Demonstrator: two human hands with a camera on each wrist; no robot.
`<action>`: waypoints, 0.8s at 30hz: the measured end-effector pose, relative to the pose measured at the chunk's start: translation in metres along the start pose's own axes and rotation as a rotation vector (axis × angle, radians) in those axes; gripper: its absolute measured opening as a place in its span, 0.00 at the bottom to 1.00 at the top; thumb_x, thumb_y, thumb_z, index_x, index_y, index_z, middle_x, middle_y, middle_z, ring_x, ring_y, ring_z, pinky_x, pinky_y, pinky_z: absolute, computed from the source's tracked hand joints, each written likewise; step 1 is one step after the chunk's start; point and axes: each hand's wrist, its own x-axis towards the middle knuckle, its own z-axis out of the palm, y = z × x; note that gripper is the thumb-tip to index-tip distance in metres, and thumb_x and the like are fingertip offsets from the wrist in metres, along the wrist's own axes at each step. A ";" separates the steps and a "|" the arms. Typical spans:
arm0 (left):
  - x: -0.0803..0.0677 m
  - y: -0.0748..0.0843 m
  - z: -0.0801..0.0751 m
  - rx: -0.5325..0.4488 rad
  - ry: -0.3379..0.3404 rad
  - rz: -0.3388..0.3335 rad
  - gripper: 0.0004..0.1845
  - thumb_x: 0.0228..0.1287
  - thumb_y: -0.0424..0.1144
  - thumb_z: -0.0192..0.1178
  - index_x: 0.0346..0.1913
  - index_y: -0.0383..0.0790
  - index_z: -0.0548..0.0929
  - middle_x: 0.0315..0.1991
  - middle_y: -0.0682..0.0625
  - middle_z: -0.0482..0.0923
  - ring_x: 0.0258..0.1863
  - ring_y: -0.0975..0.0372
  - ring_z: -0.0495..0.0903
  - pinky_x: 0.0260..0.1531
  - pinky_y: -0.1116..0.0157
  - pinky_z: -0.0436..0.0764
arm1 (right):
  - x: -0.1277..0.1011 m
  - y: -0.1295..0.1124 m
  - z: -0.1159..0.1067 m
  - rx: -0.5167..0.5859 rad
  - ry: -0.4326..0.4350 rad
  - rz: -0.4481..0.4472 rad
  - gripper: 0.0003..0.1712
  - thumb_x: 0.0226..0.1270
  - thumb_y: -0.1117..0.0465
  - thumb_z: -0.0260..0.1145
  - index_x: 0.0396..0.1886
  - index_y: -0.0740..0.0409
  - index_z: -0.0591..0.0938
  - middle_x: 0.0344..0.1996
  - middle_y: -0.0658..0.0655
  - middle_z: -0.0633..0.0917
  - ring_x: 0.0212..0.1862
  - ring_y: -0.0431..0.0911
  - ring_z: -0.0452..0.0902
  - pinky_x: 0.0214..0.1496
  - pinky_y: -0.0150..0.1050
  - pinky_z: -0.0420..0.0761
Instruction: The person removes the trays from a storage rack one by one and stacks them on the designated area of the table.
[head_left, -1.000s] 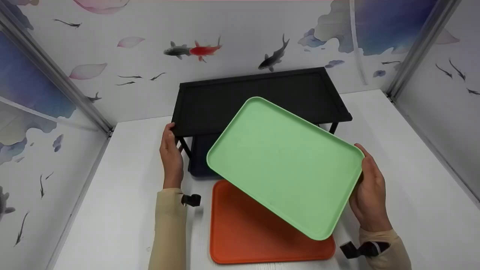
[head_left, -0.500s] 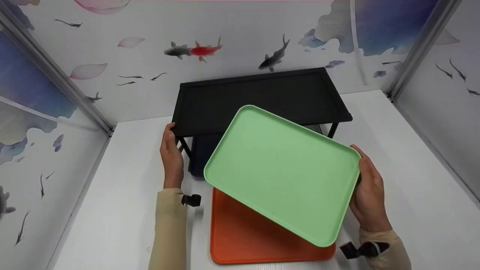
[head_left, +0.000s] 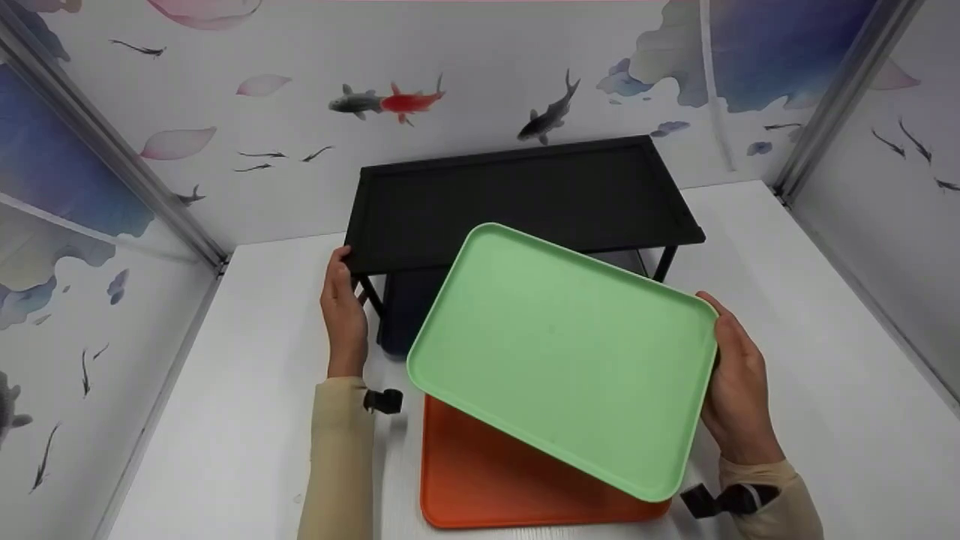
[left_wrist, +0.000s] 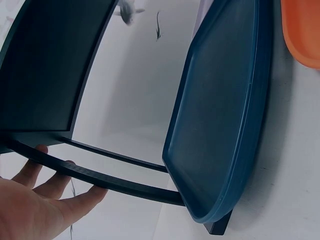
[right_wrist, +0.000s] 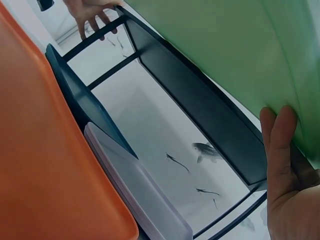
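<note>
From the head view, the right hand [head_left: 739,382] grips the green tray [head_left: 562,356] by one edge, tilted above the orange tray [head_left: 480,480], in front of the black rack [head_left: 517,199]; held so, it could slip. The left wrist view shows the left hand [left_wrist: 37,200] with fingers straight against the rack's leg, beside a dark blue tray [left_wrist: 220,115]. The right wrist view shows a clear tray [right_wrist: 135,187] under the rack; the green tray's front corner could strike the shelf edge.

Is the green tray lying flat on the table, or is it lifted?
Lifted. The right hand grips the green tray at its edge, tilted above the orange tray.
</note>
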 end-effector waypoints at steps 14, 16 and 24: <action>0.000 -0.001 0.001 -0.025 0.000 0.014 0.24 0.85 0.50 0.39 0.74 0.46 0.69 0.77 0.49 0.62 0.77 0.54 0.61 0.71 0.39 0.63 | -0.001 0.001 -0.001 -0.040 -0.002 0.024 0.32 0.84 0.48 0.49 0.78 0.59 0.65 0.61 0.56 0.80 0.54 0.44 0.84 0.51 0.37 0.85; 0.000 -0.001 0.001 -0.026 0.000 0.013 0.24 0.85 0.50 0.39 0.74 0.46 0.69 0.77 0.49 0.62 0.77 0.54 0.61 0.71 0.39 0.63 | -0.001 0.001 -0.001 -0.045 -0.002 0.027 0.32 0.83 0.48 0.49 0.78 0.59 0.65 0.62 0.56 0.79 0.53 0.43 0.84 0.51 0.37 0.86; 0.001 -0.002 0.001 -0.009 0.008 0.003 0.24 0.85 0.50 0.39 0.74 0.45 0.69 0.78 0.49 0.62 0.77 0.54 0.61 0.71 0.38 0.63 | -0.001 0.001 -0.003 -0.048 -0.054 0.028 0.31 0.84 0.49 0.48 0.78 0.59 0.64 0.62 0.56 0.80 0.54 0.44 0.84 0.51 0.37 0.86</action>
